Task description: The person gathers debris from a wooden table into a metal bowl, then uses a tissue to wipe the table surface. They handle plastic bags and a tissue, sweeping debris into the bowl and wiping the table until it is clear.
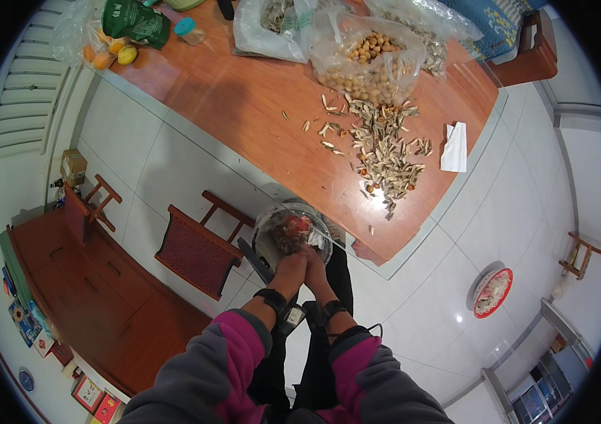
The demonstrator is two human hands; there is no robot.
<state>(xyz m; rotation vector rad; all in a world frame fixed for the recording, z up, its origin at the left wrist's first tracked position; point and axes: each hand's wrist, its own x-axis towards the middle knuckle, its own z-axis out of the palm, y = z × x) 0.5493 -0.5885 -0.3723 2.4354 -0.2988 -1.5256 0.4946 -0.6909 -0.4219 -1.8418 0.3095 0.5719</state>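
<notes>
My left hand (292,266) and my right hand (313,263) are pressed close together over a round waste bin (259,233) lined with a clear plastic bag. Their fingers point down into the bin, too small and overlapped to show whether they hold anything. Inside the bin lie dark brown refuse (285,241) and something red (296,225). On the table above the bin is a loose heap of striped sunflower seeds or shells (385,143), with a few brown nutshell pieces among them. Behind the heap sits a clear plastic bag (332,82) of round tan nuts (372,47).
The wooden table (215,111) has a glass top whose edge overhangs near the bin. A folded white tissue (454,148) lies at its right. A woven-seat chair (200,252) stands left of the bin. A red-rimmed basin (493,293) rests on the tiled floor at right.
</notes>
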